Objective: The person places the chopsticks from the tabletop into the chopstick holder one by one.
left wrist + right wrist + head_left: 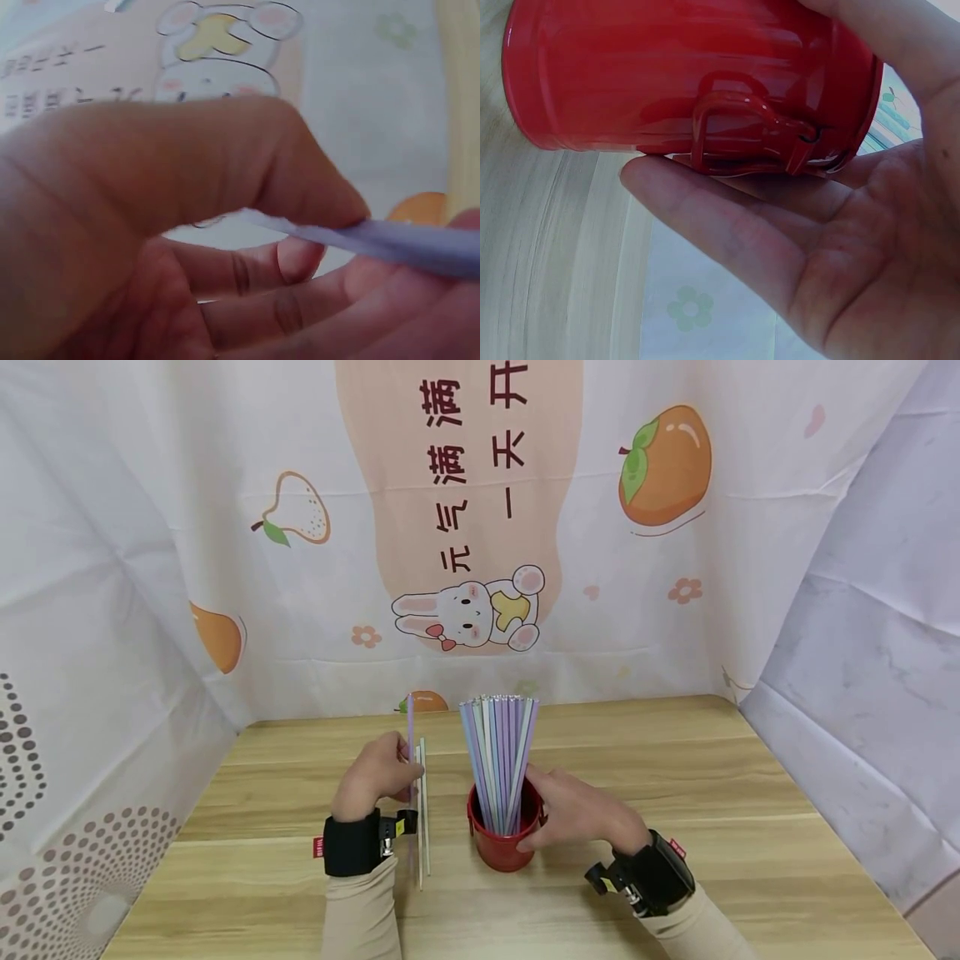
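My left hand pinches a purple straw between thumb and fingers; in the left wrist view the straw passes under the thumb tip. Beside it on the table lie two pale straws, running away from me. A red metal bucket stands to the right, packed with upright purple, blue and whitish straws. Round the bucket's right side, my right hand holds it, thumb at the front and fingers behind. The right wrist view shows its small wire handle against the fingers.
Both hands work over a wood-grain table. A white printed cloth hangs behind the table's back edge, and pale cloth covers both sides. Each wrist carries a black strap with a small camera.
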`<state>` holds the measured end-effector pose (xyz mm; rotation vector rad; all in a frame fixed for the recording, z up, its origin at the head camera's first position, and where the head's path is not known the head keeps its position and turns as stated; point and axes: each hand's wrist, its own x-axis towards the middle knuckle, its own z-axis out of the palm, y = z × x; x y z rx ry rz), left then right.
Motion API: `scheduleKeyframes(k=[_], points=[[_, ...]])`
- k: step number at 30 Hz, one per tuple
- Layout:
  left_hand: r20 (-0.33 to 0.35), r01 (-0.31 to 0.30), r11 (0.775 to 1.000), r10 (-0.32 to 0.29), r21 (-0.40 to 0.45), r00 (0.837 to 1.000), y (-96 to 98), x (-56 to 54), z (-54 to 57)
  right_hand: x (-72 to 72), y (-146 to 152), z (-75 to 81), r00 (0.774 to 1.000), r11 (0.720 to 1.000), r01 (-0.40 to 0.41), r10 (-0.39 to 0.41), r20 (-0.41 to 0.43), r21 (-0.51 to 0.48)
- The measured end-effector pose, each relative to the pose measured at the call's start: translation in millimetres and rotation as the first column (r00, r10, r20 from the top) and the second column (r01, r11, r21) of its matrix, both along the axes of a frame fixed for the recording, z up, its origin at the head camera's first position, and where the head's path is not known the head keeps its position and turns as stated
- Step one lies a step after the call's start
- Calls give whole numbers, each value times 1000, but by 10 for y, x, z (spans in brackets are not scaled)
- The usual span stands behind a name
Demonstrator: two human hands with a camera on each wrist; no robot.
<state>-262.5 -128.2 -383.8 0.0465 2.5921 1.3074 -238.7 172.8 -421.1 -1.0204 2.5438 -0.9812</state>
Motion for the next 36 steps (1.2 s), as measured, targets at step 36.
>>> scheduleKeyframes(k=[36], points=[[-329, 240, 952, -169, 189, 929, 479, 360, 490, 9, 7, 5, 999, 999, -29, 29, -20, -23]])
